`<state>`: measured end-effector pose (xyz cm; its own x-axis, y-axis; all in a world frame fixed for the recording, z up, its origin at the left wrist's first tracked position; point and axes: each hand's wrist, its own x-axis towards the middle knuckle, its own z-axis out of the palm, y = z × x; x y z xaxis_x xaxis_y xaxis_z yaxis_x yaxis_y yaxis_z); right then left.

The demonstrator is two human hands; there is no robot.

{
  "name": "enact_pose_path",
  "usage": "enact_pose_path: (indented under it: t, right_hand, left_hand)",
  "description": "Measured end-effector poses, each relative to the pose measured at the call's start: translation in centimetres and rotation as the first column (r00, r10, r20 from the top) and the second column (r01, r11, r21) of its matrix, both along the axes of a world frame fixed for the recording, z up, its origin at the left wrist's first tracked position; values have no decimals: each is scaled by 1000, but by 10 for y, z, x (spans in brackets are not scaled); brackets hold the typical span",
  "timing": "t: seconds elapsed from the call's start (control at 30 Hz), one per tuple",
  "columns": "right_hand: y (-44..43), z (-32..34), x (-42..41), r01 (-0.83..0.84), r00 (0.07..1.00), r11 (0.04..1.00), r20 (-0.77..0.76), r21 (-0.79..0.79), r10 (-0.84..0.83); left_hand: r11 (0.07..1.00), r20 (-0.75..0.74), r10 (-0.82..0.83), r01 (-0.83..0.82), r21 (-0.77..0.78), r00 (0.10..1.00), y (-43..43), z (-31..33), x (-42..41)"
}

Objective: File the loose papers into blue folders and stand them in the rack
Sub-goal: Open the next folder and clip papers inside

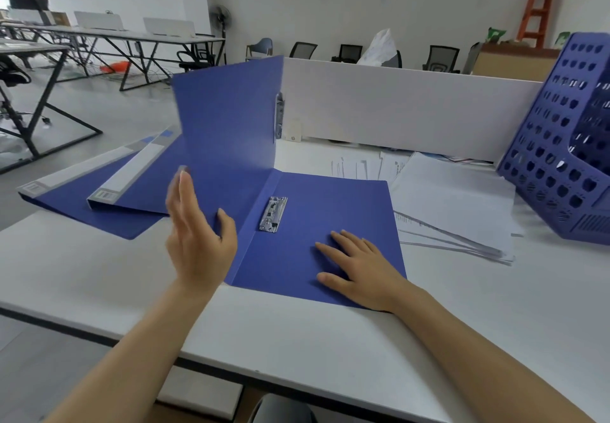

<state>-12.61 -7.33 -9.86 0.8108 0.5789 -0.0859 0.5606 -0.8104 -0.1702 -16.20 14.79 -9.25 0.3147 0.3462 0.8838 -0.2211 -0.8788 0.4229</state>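
Blue folder (346, 211) lies open by the desk (297, 330) front edge. Right hand (359, 267) rests flat on it, fingers apart. Left hand (194, 244) is beside its raised cover (227, 115), fingers straight together.

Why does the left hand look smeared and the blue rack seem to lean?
Head view: the left hand is motion-blurred at the fingertips, while the right hand, flat on the open folder, is sharp; its wide-angle lens bends the edges, probably tilting the rack; lighting soft, shadows faint.
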Motion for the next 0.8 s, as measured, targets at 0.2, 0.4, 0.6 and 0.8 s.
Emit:
enact_pose_path:
  t: [0.2,0.4,0.6,0.8]
  right_hand:
    - [0,0,0,-7,1000,1000,-21,6,7]
    - [0,1,1,12,999,1000,-30,-28,-13]
    - [-3,5,2,9,1000,999,-4,-53,-10]
    - [-4,15,7,113,964,990,231,90,-131]
  left_hand:
    - [742,-84,556,-449,498,827,20,-8,7]
    - [889,-833,444,-44,456,331,17,-10,-1]
    - [918,-926,324,169,358,196,17,-3,3]
    - [940,-913,264,130,317,312,10,28,10]
